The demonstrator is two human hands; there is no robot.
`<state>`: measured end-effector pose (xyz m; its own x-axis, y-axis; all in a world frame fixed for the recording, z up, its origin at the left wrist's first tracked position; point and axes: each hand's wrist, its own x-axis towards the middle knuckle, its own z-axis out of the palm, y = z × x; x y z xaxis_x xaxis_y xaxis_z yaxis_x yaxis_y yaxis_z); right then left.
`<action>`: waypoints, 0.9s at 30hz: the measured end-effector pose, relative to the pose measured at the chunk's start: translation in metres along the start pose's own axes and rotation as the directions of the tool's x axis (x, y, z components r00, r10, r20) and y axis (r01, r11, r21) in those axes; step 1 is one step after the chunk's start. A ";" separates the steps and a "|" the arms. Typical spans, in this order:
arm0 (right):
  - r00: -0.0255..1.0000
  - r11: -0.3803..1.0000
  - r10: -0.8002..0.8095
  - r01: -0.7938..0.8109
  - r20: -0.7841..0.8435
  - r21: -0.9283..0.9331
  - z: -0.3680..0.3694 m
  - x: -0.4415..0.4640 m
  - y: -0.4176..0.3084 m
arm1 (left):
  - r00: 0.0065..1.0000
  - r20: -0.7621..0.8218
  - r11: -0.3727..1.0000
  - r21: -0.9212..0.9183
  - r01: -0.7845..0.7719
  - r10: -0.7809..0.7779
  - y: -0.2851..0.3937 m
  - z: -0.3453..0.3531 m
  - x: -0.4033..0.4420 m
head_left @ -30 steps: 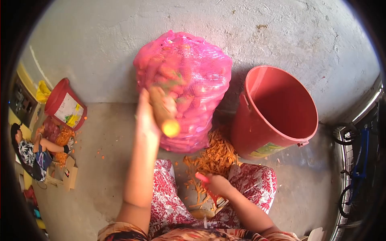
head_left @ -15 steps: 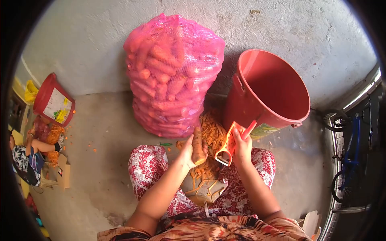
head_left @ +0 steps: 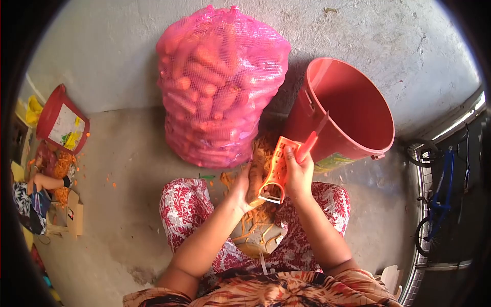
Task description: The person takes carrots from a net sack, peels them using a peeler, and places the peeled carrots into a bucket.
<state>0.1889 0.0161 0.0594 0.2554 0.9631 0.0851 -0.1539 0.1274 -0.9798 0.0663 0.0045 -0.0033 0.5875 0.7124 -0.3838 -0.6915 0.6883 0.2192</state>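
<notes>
My left hand [head_left: 239, 191] is wrapped round a brownish-orange carrot [head_left: 254, 184], which points away from me. In my right hand [head_left: 299, 176] I grip an orange peeler [head_left: 278, 165] with a slotted body. A knife [head_left: 307, 146] with a red handle sticks out of the same hand, its blade pointing up toward the bucket. The peeler's blade end lies at the near end of the carrot; whether it touches cannot be made out. Below and behind my hands lie orange peelings [head_left: 250, 220] between my legs.
A pink mesh sack [head_left: 215, 97] full of carrots stands against the wall. Right of it is a large red bucket [head_left: 353, 102]. At far left are another red bucket [head_left: 62, 120], a seated person [head_left: 33, 197] and a cardboard box [head_left: 75, 215]. A blue bicycle [head_left: 443, 189] stands at right.
My right hand has brought the peeler and knife leftward and slightly up, so that the peeler now overlaps the carrot. My left hand still holds the carrot. The view has shifted slightly.
</notes>
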 end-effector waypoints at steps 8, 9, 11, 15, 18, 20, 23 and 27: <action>0.994 0.996 -0.084 0.086 0.064 -0.027 0.011 -0.010 0.002 | 0.995 -0.031 0.994 -0.052 -0.096 0.094 -0.006 0.021 -0.003; 0.993 0.994 -0.092 0.095 0.073 -0.045 0.011 -0.011 0.002 | 0.994 -0.027 0.993 -0.042 -0.107 0.106 -0.007 0.017 0.000; 0.994 0.994 -0.082 0.087 0.074 -0.062 0.011 -0.012 0.004 | 0.992 -0.017 0.991 -0.024 -0.129 0.128 -0.010 0.009 0.006; 0.996 0.997 -0.035 0.041 0.087 -0.067 0.011 -0.014 0.001 | 0.995 0.019 0.995 0.021 -0.095 0.095 -0.006 0.009 0.003; 0.995 0.995 -0.042 0.049 0.086 -0.082 0.010 -0.014 0.003 | 0.994 0.064 0.996 0.013 -0.093 0.092 -0.008 0.008 0.005; 0.991 0.983 -0.103 0.114 0.085 -0.141 0.010 -0.014 0.007 | 0.992 0.060 0.993 0.046 -0.113 0.110 -0.008 0.011 0.003; 0.977 0.903 -0.191 0.212 0.093 -0.375 0.004 -0.009 0.014 | 0.992 -0.083 0.988 0.132 -0.083 0.094 -0.007 0.018 -0.001; 0.936 0.865 -0.333 0.255 -0.112 -0.433 -0.032 0.051 0.033 | 0.978 -0.170 0.931 0.321 0.174 -0.124 -0.015 0.005 -0.008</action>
<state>0.2269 0.0616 0.0256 0.3974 0.8327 0.3855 0.3453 0.2535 -0.9036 0.0742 -0.0109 0.0014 0.5882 0.5882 -0.5550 -0.4066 0.8084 0.4257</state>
